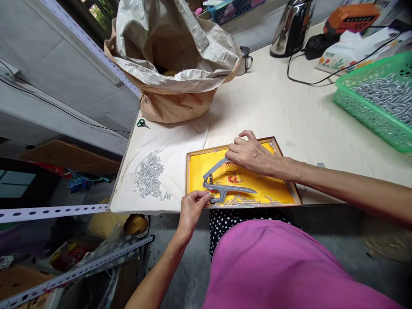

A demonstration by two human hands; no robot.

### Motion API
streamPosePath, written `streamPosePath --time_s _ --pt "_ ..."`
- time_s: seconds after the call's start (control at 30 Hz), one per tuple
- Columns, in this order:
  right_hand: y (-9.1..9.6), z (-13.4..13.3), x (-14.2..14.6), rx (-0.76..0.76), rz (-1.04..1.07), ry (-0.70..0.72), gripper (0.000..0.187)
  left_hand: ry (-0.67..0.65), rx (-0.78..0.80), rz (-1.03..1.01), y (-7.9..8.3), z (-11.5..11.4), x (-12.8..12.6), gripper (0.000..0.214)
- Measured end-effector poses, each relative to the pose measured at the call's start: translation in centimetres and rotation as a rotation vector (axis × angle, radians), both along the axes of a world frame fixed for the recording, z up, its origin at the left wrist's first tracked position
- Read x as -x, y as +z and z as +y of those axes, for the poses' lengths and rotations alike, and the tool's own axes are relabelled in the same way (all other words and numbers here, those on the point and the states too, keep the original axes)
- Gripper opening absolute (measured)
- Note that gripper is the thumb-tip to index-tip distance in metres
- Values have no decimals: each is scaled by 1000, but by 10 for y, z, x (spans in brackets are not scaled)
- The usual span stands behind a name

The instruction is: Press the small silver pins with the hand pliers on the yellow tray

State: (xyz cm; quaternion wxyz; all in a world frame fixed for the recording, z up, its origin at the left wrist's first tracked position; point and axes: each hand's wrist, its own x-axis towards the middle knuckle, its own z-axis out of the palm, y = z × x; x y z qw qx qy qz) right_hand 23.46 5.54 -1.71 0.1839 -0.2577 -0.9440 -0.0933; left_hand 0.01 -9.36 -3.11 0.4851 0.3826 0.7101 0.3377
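Observation:
A pair of grey pliers (236,189) with a dark coil spring near its hinge end lies over a shallow yellow-bottomed tray (193,182), its two handles spread apart. My right hand (249,154) is closed around the end of the upper handle, the index finger bent above it. At the rounded end of the pliers, my left hand (195,204) pinches with thumb and fingers; whether a small part sits between the fingertips is hidden. Several thin silver metal pieces (240,201) lie along the tray's near edge, and a few more are by its right and far sides.
A pile of small silver pieces (149,176) lies left of the tray on white cloth. Green-handled scissors (141,123) and a large open sack (180,103) stand behind. At right are a green basket (363,105) of silver pieces, a kettle (291,30) and a black cord (309,82).

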Motion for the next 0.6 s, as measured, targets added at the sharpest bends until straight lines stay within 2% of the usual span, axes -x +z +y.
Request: streamPosePath --time_s 0.37,0.6 --pt "-5 -3 -2 -27 -9 -42 44 -81 -7 152 -12 7 1 35" --pt "-8 -9 -6 65 16 -65 35 -129 7 132 -12 11 0 31"
